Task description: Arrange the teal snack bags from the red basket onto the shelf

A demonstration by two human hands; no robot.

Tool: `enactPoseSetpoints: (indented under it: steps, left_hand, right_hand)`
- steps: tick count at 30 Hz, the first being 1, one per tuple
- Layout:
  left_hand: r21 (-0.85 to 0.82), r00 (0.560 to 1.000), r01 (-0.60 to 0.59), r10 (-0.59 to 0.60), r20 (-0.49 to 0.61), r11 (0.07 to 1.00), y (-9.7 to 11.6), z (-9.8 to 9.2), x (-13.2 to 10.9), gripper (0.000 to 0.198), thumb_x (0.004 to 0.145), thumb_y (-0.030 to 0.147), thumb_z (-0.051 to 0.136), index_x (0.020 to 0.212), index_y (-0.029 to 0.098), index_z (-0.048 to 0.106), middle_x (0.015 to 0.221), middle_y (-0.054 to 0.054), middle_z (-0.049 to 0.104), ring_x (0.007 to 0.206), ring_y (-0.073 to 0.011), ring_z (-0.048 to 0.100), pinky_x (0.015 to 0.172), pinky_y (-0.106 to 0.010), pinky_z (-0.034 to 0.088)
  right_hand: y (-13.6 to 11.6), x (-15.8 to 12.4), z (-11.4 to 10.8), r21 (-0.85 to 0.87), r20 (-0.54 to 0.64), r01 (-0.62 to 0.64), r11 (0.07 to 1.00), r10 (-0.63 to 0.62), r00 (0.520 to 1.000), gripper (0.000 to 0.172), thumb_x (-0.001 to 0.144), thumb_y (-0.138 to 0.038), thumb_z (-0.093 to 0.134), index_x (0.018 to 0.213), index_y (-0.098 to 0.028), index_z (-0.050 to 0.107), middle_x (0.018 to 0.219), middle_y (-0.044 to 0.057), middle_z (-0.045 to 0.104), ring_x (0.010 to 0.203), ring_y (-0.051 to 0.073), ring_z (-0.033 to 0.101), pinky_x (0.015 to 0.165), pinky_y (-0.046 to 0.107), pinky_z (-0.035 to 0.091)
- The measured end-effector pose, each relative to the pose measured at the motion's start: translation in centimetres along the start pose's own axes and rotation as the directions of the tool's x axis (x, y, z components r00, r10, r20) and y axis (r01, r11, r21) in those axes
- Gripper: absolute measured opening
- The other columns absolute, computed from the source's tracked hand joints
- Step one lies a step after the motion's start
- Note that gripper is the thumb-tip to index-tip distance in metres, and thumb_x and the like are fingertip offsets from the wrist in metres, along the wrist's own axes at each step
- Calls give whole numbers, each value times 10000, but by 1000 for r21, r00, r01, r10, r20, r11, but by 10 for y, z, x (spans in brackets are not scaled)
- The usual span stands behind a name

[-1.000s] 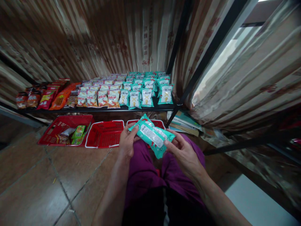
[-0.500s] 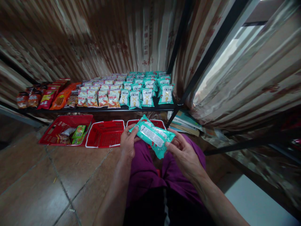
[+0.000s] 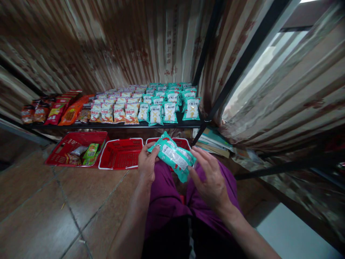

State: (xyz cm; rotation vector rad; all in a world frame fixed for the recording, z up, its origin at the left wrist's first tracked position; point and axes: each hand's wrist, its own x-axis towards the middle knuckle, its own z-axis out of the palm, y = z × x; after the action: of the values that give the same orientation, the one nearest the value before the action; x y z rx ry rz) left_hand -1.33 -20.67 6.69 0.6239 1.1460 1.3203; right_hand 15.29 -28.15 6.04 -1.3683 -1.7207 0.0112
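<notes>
Above my knees, my left hand [image 3: 147,160] grips the left end of a teal snack bag [image 3: 172,155], thumb on top. The bag's printed back, with a white text panel, faces up. My right hand [image 3: 208,172] is at the bag's right end with fingers spread apart; whether the fingertips touch the bag I cannot tell. Just beyond, matching teal snack bags [image 3: 169,111] stand in rows on a black shelf [image 3: 178,123]. White and orange snack bags [image 3: 131,113] stand left of them.
Orange and red snack packs [image 3: 55,112] fill the shelf's left end. Below stand red baskets: the left basket [image 3: 59,144] holds several packets, the middle basket [image 3: 118,154] sits beside it, and another is partly hidden behind my hands. Flat boxes [image 3: 212,138] lie right of the shelf post [image 3: 198,135].
My right hand has let go of the bag's right end and its fingers have spread. The bag stays in my left hand, tilted slightly differently. The view has shifted a little.
</notes>
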Motion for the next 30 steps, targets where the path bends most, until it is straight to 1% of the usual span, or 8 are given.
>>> enactPoseSetpoints:
  steps: [4,9,12,15,18,24,28,30]
  left_hand:
    - [11,1000,-6,7,-25,1000,-1,0,0,499,497,407,809,882,161,607,712,7,640,610,-112,597,564,-221,468]
    - [18,999,8,-7,-51,1000,0,0,0,494,496,392,803,873,151,595,674,14,633,576,-106,584,535,-215,465]
    - [17,997,6,-5,-71,1000,0,-1,1,491,493,392,799,866,150,592,678,15,635,571,-105,584,524,-211,461]
    - [28,996,5,-3,-90,1000,0,-3,2,486,514,396,785,893,155,598,699,15,638,583,-105,585,510,-203,458]
    - [61,997,12,-7,-79,998,1,-5,2,497,548,402,766,950,157,607,728,4,639,590,-105,580,483,-190,451]
    - [141,999,35,-40,34,989,4,-3,-3,503,570,483,758,930,155,633,789,-13,617,603,-109,569,416,-182,448]
    - [131,991,2,-19,129,991,9,-2,-8,516,659,604,665,902,148,655,704,-16,610,570,-111,564,424,-187,444]
    - [110,987,-18,0,160,994,12,-2,-9,525,698,631,615,883,142,661,680,-21,603,568,-112,561,437,-189,438]
  right_hand:
    - [-2,1,1,24,72,151,988,-153,986,456,866,-91,467,1268,-298,522,1251,56,604,1261,253,458,1012,498,423]
    - [-1,-1,3,98,113,176,980,-186,976,424,864,-98,457,1229,-281,570,1234,53,625,1242,240,492,983,460,473]
    - [-1,-1,0,88,159,204,975,-216,963,448,860,-150,504,1291,-271,519,1293,73,582,1279,256,450,999,479,456]
    - [-2,-1,-2,68,244,259,963,-268,932,539,836,-305,593,1351,-235,452,1394,121,478,1333,300,367,1014,518,425]
    - [-1,-3,1,27,256,299,954,-296,920,642,778,-426,660,1349,-213,457,1419,161,436,1334,332,355,1008,536,415]
    - [2,-6,7,11,108,202,979,-202,973,520,847,-141,539,1342,-282,470,1345,109,531,1233,259,500,974,462,463]
    - [2,-4,2,68,36,81,994,-83,996,473,842,-182,574,1304,-265,519,1268,98,602,1143,240,580,953,405,489]
    - [0,-4,1,121,3,-61,991,61,998,420,839,-244,590,1258,-262,565,1201,72,651,1075,229,625,921,366,511]
